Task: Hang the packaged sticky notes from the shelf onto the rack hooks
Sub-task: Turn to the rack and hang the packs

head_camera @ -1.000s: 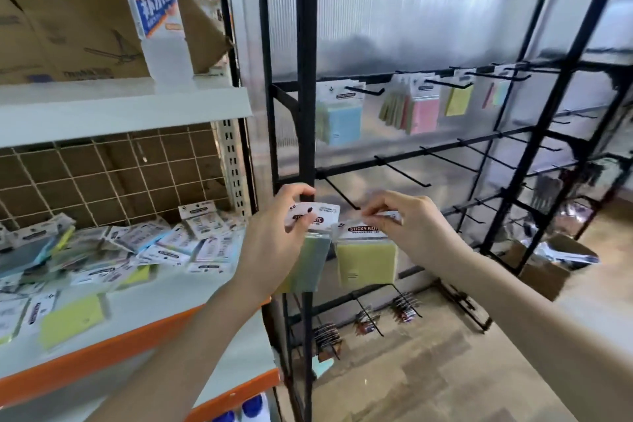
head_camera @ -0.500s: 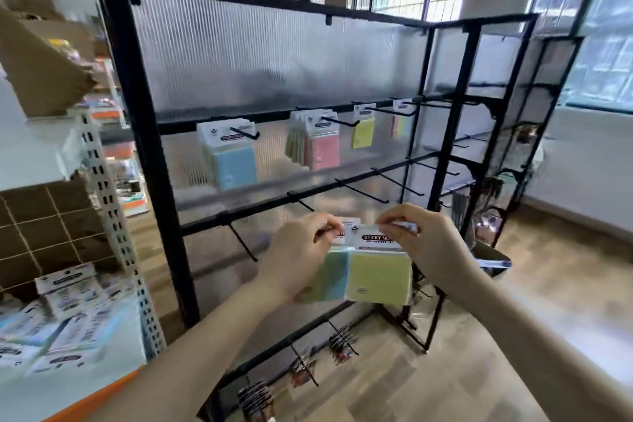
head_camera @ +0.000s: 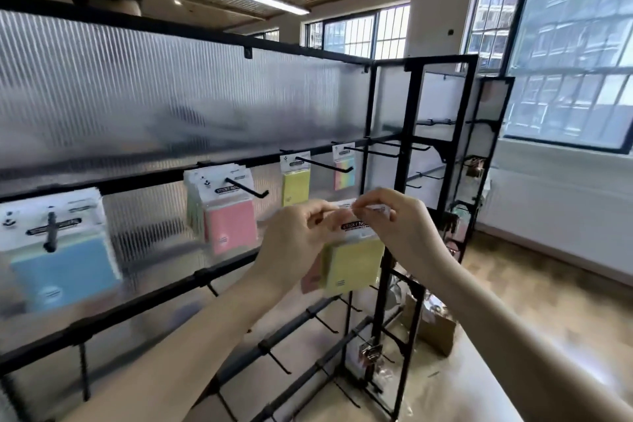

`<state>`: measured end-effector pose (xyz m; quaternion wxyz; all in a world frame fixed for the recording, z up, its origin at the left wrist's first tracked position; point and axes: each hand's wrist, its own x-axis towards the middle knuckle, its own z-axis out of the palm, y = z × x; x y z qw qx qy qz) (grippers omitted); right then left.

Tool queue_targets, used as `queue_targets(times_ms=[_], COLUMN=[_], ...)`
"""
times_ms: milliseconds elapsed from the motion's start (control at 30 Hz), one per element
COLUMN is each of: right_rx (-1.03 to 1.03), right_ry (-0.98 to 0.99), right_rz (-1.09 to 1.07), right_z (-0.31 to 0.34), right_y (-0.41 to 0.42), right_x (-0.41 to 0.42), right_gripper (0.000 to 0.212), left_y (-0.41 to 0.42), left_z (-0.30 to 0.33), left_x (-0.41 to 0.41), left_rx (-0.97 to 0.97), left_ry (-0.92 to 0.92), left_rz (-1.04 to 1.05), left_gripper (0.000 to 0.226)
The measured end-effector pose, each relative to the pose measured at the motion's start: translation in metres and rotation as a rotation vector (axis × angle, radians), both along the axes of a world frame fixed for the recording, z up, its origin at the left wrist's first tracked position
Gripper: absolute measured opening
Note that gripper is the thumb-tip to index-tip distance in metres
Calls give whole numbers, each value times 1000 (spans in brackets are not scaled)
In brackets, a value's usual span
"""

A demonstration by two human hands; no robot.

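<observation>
Sticky notes (head_camera: 352, 262), a yellow pack with a pink one behind, hang in front of the rack (head_camera: 219, 161), pinched at the header card by the left hand (head_camera: 294, 233) and right hand (head_camera: 400, 223), just below a hung yellow pack (head_camera: 295, 185).

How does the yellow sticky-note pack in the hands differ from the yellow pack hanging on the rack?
The yellow sticky-note pack in the hands is off any hook, pinched at its header by the left hand and right hand; the yellow pack hanging on the rack sits untouched on a black hook. The held one fronts other packs; the hung one hangs alone. Both have white header cards.
</observation>
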<state>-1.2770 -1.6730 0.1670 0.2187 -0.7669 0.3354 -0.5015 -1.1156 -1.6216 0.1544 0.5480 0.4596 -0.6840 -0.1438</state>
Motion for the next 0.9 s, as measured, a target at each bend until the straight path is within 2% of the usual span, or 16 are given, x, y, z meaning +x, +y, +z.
queue_targets(times_ms=[167,333,500,667,800,900], right_rx=[-1,-18,-1,-33,35,33], right_ry=[-29,0,-114,-96,-143,-176], right_rz=[7,79,184,322,469,596], right_z=[1,4,2,-1,-2,0], right_y=[-52,-103,-153,-186,-198,-199], right_x=[-2,1,2,3,-1,-5], right_gripper=[9,23,27,23,16,12], left_y=[-54,-93,-128,-147,-144,-136], left_z=[-1,0,1,1,0,-1], left_x=[-5,-4,-11,-18,-23,-28], left_rx=[11,2,-78,-88,-81,-134], left_ry=[-12,-54,-148,-133,-110,-70], left_rz=[165,346,524,611,578,589], left_gripper=[25,16,27,29,37,24])
